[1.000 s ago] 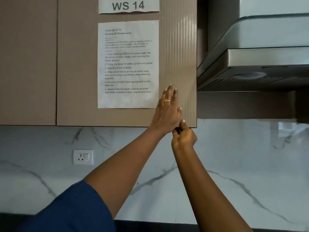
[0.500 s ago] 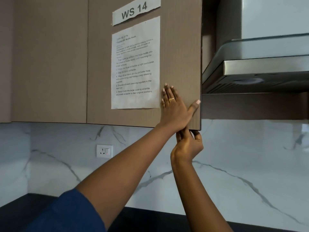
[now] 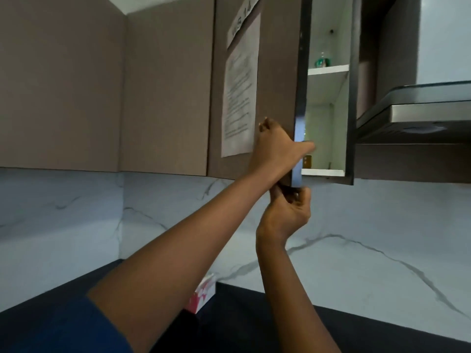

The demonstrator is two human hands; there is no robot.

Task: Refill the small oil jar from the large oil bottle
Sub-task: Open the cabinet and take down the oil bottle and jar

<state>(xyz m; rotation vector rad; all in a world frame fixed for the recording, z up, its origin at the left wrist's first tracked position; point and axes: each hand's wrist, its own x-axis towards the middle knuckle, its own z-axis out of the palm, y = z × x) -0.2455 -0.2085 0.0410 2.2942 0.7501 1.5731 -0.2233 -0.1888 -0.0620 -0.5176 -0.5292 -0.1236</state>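
Head view — both hands (image 3: 280,174) on half-open cabinet door (image 3: 277,80).

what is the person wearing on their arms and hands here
The left arm has a dark blue sleeve ending near the elbow, with the forearm bare. The right arm is bare as far as the frame shows. Both the left hand and right hand are ungloved; no ring, watch or bracelet shows in this view.
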